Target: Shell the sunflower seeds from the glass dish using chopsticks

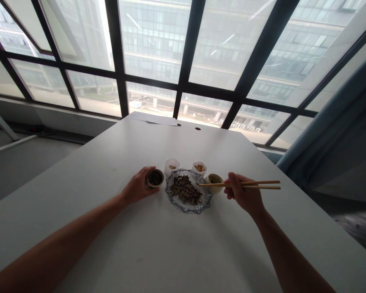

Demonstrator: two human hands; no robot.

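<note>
My left hand (139,186) is wrapped round a small round cup (154,179) with dark contents, left of the plate. A pair of wooden chopsticks (264,184) lies across my right hand (243,193), its fingers closed on them. Their tips point left, over the right side of a scalloped clear glass plate (187,209). On the plate is a heap of dark brown seeds (185,190). A yellowish cup (214,179) stands at the plate's right, partly behind the chopsticks. I cannot tell whether the tips hold anything.
Two small white cups, the left one (172,163) and the right one (199,165), stand behind the plate with light-brown bits inside. Papers (155,119) lie at the far end of the white table (158,252), near the windows. A blue curtain (332,118) hangs at right.
</note>
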